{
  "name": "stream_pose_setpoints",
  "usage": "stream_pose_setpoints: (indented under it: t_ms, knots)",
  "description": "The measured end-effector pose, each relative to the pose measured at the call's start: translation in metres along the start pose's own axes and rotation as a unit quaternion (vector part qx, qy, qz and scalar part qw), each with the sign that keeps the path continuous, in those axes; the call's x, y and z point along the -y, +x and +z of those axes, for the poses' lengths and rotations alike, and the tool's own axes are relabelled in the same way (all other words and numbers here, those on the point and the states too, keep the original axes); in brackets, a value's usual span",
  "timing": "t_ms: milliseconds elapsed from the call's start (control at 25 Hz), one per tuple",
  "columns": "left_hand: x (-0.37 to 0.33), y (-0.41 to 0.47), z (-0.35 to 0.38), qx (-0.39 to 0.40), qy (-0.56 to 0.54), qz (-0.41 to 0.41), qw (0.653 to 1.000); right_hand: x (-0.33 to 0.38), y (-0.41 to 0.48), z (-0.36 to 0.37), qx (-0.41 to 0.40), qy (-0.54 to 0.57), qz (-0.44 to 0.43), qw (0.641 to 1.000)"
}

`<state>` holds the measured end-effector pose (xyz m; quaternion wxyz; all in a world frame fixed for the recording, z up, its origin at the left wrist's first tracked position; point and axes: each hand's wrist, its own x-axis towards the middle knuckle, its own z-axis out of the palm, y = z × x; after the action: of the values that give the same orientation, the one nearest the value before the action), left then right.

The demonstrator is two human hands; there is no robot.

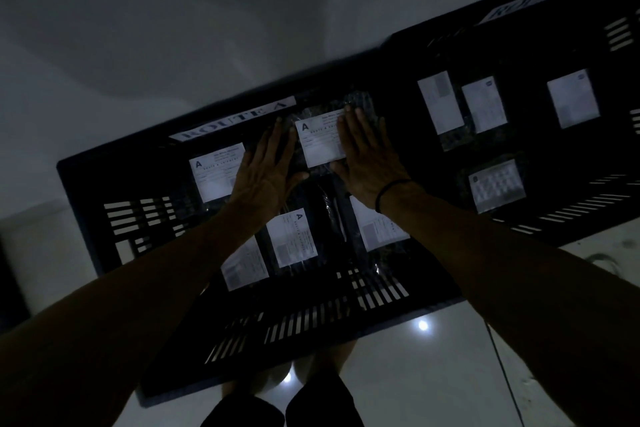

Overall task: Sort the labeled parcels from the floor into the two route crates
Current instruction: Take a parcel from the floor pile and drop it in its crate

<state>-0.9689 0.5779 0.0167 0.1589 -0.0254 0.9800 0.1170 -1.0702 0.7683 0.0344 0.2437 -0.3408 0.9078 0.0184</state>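
1. Both hands lie flat and unclenched on a dark-wrapped parcel (323, 140) with an "A" label, the left hand (266, 170) beside the label and the right hand (363, 156) overlapping its edge. The parcel sits at the far side of the Route A crate (86, 204).
2. The slick wrap could slide onto neighbouring parcels when the palms lift.
3. Dim light makes labels easy to misread; parcels in the second crate (616, 35) are illegible here.

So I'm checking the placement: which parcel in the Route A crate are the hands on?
The far-middle parcel, below the Route A sign; both hands lie flat on it, the others untouched.
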Motion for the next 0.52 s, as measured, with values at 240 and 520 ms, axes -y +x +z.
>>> stream_pose_setpoints:
  t_ms: [240, 520]
  knots:
    - [0.006, -0.002, 0.003, 0.019, -0.016, 0.003, 1.000, -0.007, 0.004, 0.009, -0.003, 0.022, -0.019, 1.000]
    - [0.005, -0.001, 0.001, 0.033, -0.033, -0.017, 0.999, -0.006, 0.007, 0.008, 0.017, 0.021, -0.016, 1.000]
